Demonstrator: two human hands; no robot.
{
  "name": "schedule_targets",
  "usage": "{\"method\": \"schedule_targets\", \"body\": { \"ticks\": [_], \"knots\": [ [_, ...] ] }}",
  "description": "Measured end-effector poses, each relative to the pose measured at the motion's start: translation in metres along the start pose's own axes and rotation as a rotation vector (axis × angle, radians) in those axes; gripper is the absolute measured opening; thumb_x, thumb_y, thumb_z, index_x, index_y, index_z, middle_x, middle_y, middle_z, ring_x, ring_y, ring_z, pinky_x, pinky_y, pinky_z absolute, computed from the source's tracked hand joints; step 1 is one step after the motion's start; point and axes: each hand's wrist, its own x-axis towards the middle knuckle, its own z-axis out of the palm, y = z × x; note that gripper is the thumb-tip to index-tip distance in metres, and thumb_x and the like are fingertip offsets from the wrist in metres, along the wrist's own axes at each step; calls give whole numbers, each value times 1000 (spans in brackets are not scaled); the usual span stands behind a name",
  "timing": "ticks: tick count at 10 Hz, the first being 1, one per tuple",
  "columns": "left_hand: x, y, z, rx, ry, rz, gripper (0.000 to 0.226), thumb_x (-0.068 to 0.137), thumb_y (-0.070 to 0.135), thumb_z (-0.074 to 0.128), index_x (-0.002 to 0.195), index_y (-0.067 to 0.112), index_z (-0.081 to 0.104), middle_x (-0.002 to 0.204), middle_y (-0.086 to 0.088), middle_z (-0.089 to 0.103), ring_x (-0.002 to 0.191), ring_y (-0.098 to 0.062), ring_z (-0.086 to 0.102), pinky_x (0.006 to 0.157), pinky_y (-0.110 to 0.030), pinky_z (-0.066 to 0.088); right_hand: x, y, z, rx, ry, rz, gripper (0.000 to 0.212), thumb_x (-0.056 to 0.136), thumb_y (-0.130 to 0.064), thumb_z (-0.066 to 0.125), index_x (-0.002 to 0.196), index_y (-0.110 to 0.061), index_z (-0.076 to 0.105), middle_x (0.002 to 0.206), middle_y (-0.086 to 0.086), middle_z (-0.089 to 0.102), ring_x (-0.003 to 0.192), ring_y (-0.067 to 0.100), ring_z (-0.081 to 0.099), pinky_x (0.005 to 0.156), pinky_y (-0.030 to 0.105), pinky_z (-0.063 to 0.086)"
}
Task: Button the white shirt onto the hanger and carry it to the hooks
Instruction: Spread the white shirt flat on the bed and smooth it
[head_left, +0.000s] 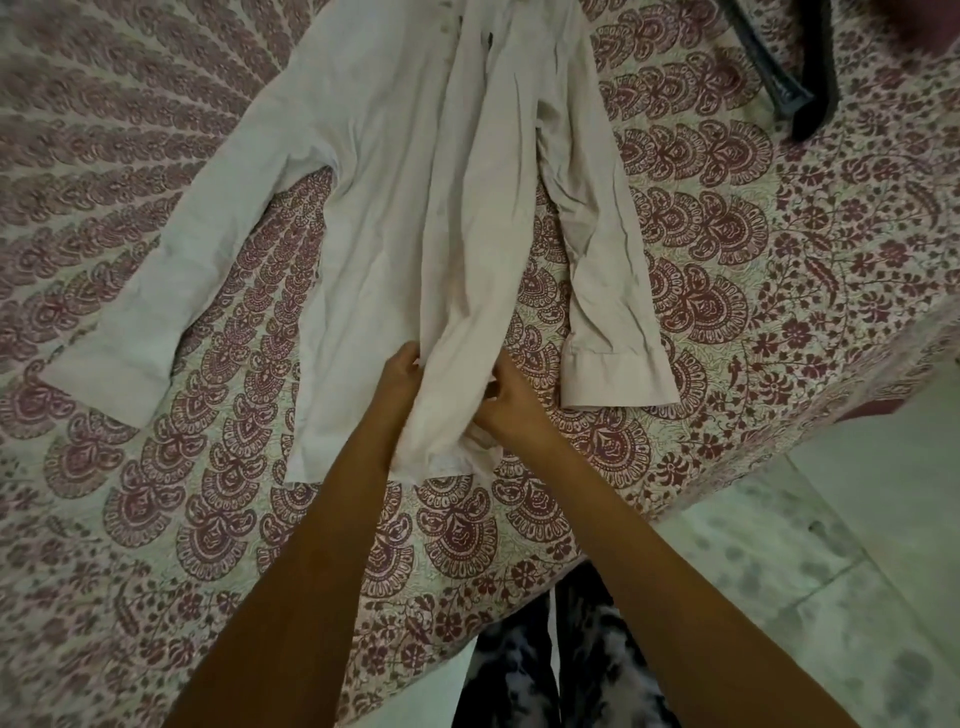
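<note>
White shirt (395, 218) lies flat on the patterned bedspread (727, 234), sleeves spread, hem twd the near edge. Left hand (397, 371) and right hand (506, 402) both pinch the front placket just above the hem, fingers closed on fabric. Dark strap (789, 67) sits at the far right corner, well apart.

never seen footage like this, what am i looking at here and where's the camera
There is no machine here. A person wears one camera on the head, looking forward and down, so you see their own two bare arms reaching out. A white shirt lies spread on a bed covered with a patterned sheet, sleeves out to each side. The left hand and right hand both pinch the shirt's front edges near the hem, apparently working on a button; the button itself is hidden. A dark strap-like thing lies at the top right; I cannot tell what it is.
</note>
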Motion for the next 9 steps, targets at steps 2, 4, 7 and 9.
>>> {"method": "schedule_targets", "body": {
  "ticks": [2,4,7,9],
  "knots": [
    [-38,40,-10,-131,58,13,29,90,5,55,69,23,44,72,7,50,63,1,49,58,-10,40,5,-8,5,-76,203,-19,26,80,7,53,105,1,60,97,19,66,88,27,61,85,49,51],
    [-40,29,-18,-208,44,54,33,82,19,68,112,11,56,104,1,63,87,-6,60,74,-21,50,5,-3,-29,214,222,179,18,91,-5,49,107,-5,56,109,19,62,96,27,59,85,37,50],
    [-48,26,-12,-53,-41,108,46,77,6,70,119,16,52,95,12,58,86,-3,56,69,-12,44,14,-26,-13,317,202,389,21,95,-15,44,111,-7,55,83,1,59,71,11,58,59,21,49],
    [-44,16,-30,-242,199,-33,47,77,13,73,121,11,55,108,0,62,93,-13,58,81,-22,47,8,-12,-40,219,689,125,22,90,-1,47,79,-17,56,77,-3,58,67,11,53,54,16,46]
  ]
}}
